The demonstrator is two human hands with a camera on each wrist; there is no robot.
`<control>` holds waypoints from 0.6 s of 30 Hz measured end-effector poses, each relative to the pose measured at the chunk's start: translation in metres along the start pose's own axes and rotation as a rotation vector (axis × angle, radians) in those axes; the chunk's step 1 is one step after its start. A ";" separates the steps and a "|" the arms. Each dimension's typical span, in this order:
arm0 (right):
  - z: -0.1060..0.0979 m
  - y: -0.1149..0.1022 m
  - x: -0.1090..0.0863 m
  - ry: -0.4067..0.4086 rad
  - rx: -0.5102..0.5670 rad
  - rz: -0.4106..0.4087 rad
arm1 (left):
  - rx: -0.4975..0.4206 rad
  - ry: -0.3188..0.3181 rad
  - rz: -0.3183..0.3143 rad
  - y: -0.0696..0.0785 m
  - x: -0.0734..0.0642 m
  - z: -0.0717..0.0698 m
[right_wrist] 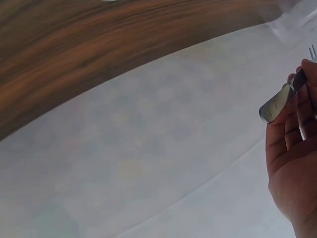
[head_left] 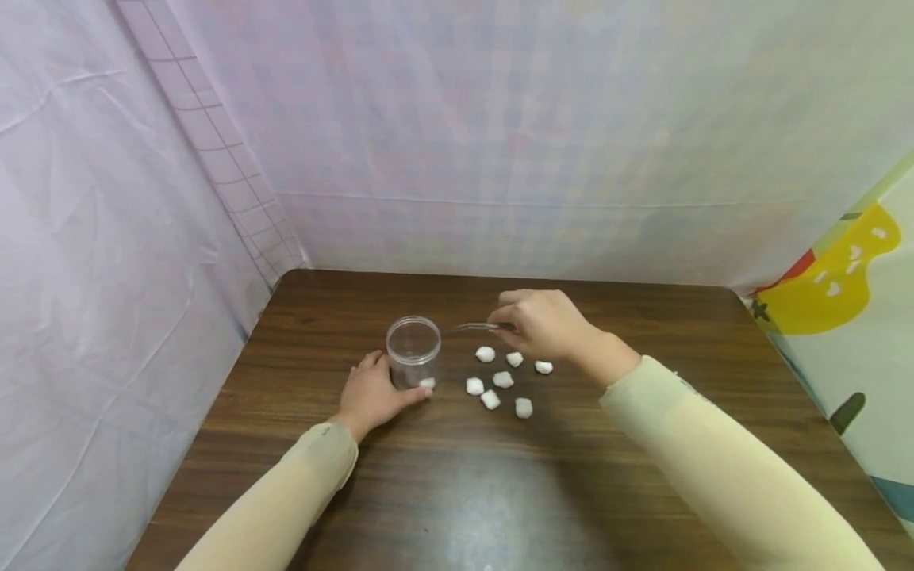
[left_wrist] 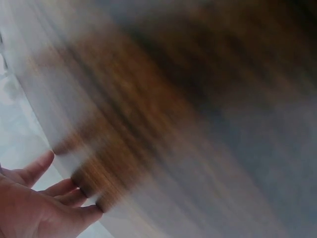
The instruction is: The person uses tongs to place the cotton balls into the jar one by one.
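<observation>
A clear plastic jar (head_left: 414, 357) stands upright on the dark wooden table, with a white cotton ball (head_left: 427, 383) showing low inside. My left hand (head_left: 378, 392) holds the jar low on its left side, thumb across the front and fingers behind. In the left wrist view the fingers (left_wrist: 64, 191) show bent and spread. My right hand (head_left: 539, 321) grips a metal fork (head_left: 474, 326) by its handle, the thin end pointing left close to the jar's rim. The fork's broad handle end (right_wrist: 276, 104) shows in the right wrist view. Several cotton balls (head_left: 503, 380) lie loose below the right hand.
The table (head_left: 643, 492) has its back edge against a pale hanging cloth (head_left: 500, 159). Another white cloth (head_left: 86, 277) hangs at the left. On the right is a wall with a yellow and red picture (head_left: 835, 293).
</observation>
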State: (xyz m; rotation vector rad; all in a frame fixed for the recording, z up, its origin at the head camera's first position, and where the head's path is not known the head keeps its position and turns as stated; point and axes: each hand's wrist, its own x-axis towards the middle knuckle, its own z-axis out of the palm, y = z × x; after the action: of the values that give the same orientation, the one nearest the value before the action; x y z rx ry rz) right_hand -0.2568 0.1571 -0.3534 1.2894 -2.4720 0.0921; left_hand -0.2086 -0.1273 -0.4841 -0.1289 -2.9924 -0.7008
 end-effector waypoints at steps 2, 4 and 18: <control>0.000 0.009 -0.015 -0.016 0.003 0.040 | 0.004 0.003 0.004 0.000 0.000 0.000; 0.002 0.019 -0.031 -0.034 0.005 0.079 | 0.006 0.005 0.008 0.001 0.000 -0.001; 0.039 0.056 -0.131 -0.156 -0.013 0.242 | -0.012 -0.013 -0.003 0.002 -0.001 -0.002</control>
State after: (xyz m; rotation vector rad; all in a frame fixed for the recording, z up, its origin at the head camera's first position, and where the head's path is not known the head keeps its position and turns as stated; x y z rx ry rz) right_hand -0.2442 0.2841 -0.4283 1.0221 -2.7478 0.0363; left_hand -0.2071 -0.1267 -0.4815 -0.1306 -3.0014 -0.7203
